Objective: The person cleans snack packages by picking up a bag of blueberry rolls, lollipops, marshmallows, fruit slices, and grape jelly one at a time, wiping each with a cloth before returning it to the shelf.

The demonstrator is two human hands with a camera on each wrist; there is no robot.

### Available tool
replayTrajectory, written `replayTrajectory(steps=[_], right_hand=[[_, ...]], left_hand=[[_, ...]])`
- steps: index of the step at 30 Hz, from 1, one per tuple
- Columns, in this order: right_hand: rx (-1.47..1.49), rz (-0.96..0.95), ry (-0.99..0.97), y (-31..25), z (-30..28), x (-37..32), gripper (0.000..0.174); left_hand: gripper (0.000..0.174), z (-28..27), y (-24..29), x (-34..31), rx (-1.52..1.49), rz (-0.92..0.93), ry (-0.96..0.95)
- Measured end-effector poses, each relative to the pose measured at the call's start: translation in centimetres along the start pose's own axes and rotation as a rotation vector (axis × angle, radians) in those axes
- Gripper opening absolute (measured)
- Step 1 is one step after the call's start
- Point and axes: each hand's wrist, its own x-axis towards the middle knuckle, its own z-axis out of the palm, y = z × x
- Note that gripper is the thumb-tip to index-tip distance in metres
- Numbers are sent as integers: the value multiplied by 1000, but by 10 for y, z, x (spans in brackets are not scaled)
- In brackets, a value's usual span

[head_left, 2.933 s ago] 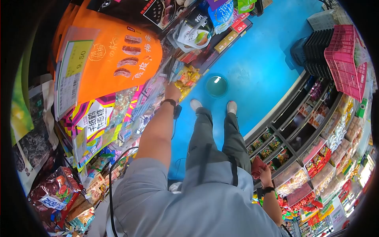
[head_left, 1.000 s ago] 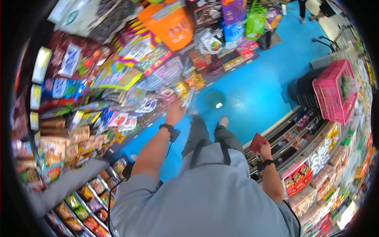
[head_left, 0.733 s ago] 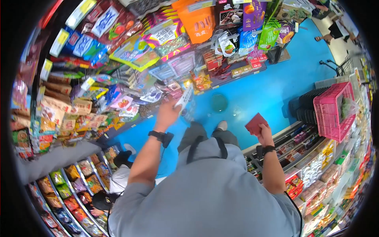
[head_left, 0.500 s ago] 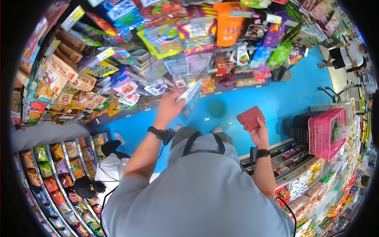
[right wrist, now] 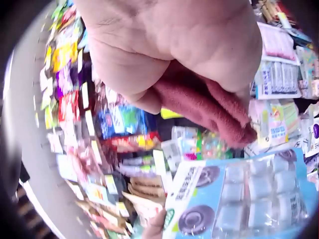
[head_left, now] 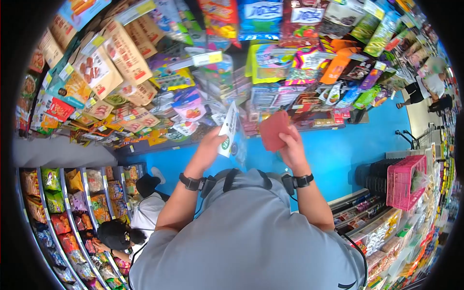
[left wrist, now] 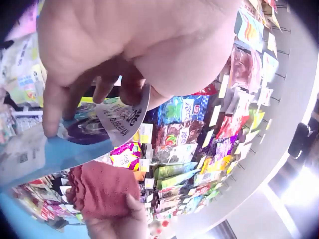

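My left hand [head_left: 207, 151] pinches the white and green end of a snack packet [head_left: 229, 131] between thumb and fingers. The right wrist view shows that packet's [right wrist: 249, 196] pale-blue face, with round purple pictures and clear windows over individually wrapped pieces. A folded dark-red cloth [head_left: 275, 129] is gripped in my right hand [head_left: 294, 151], thumb on top. The cloth [left wrist: 102, 191] appears just beyond the packet in the left wrist view. Both hands are side by side in front of my body, before the hanging snack bags.
Pegs and ledges of snack bags [head_left: 263, 63] fill the wall ahead. At lower left are sloped snack bins [head_left: 60, 224] and a crouching person in a black cap [head_left: 113, 235]. A pink basket [head_left: 400, 181] sits on stacked dark baskets to the right, above blue floor [head_left: 333, 145].
My left hand has drawn the packet away from the low shelf. My right hand has risen and swung inward with the cloth, close to the packet. The view has turned left.
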Motion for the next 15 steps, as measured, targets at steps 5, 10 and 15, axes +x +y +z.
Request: replayTrajectory(steps=[5, 10, 15], right_hand=[[-786, -386, -350, 41, 116, -7, 23], [-1120, -771, -694, 10, 167, -4, 36], [-1039, -895, -431, 0, 176, 20, 53]], left_hand=[[54, -22, 14, -23, -252, 60, -95], [58, -21, 45, -39, -305, 145, -75], [43, -30, 46, -43, -238, 69, -287]])
